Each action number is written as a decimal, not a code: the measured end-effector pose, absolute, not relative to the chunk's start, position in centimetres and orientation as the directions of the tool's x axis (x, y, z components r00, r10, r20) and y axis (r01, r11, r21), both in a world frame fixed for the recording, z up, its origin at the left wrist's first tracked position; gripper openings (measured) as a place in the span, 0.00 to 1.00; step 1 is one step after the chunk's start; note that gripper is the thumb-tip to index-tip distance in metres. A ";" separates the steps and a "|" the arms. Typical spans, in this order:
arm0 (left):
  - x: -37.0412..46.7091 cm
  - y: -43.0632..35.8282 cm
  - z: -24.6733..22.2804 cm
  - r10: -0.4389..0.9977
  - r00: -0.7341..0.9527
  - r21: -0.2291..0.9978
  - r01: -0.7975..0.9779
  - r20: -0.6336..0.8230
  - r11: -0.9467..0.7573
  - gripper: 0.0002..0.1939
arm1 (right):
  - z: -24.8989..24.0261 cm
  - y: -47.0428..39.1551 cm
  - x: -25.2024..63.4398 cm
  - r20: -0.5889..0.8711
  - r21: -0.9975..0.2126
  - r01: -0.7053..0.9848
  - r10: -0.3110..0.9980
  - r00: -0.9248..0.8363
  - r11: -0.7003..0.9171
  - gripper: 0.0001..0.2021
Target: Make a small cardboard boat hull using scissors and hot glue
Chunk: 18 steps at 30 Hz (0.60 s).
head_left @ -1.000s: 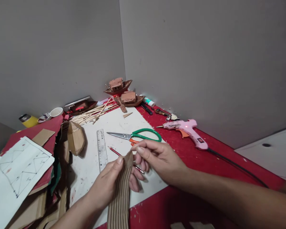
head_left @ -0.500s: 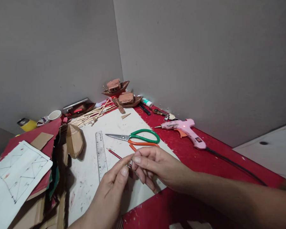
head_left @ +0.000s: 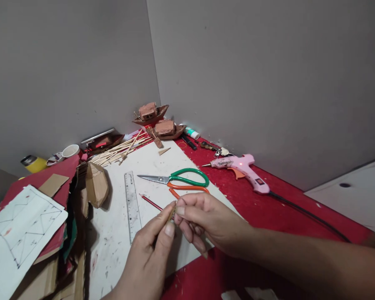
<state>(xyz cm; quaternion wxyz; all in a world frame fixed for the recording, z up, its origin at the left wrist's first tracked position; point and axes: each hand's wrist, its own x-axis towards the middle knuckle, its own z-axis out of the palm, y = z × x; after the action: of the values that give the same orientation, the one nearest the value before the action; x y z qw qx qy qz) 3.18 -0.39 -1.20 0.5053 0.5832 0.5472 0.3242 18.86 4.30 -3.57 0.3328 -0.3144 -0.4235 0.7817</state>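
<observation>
Close together above the front of a white board, my two hands meet at the fingertips. A small tan piece, perhaps cardboard, is pinched between thumb and fingers of my left hand. My right hand pinches at the same piece from the other side, its lower fingers loosely curled. Most of the piece is hidden by the fingers. Just beyond the hands lie scissors with green and orange handles and a dark red pencil, partly covered. A clear ruler lies left of the pencil.
A pink glue gun with a lit light lies right on the red table, its cord trailing right. Cardboard boat hull, stacked cardboard and a drawing stand left. Behind are sticks, model boats and a cup.
My left hand has shifted slightly right and its thumb has moved up along the small piece, more of which now shows. My right hand stays nearly in place.
</observation>
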 end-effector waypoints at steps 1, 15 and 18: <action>3.3 -0.4 -1.1 0.966 0.188 0.943 0.312 -0.178 0.113 0.24 | -3.6 4.3 18.8 -0.210 -0.875 -0.254 0.795 -0.569 -0.413 0.10; 3.1 -0.5 -1.5 0.950 0.195 0.944 0.270 -0.244 0.187 0.25 | -3.9 4.0 18.3 -0.214 -0.887 -0.259 0.837 -0.504 -0.383 0.08; 3.0 -0.4 -1.6 0.949 0.193 0.945 0.265 -0.248 0.192 0.24 | -4.1 4.0 18.3 -0.206 -0.882 -0.273 0.834 -0.511 -0.385 0.09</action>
<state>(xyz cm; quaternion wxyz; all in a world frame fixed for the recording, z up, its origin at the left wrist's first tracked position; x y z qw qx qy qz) 3.03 -0.42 -1.59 0.5410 0.5513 0.5509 0.3161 18.27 4.03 -4.06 0.3634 -0.3351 -0.4189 0.7617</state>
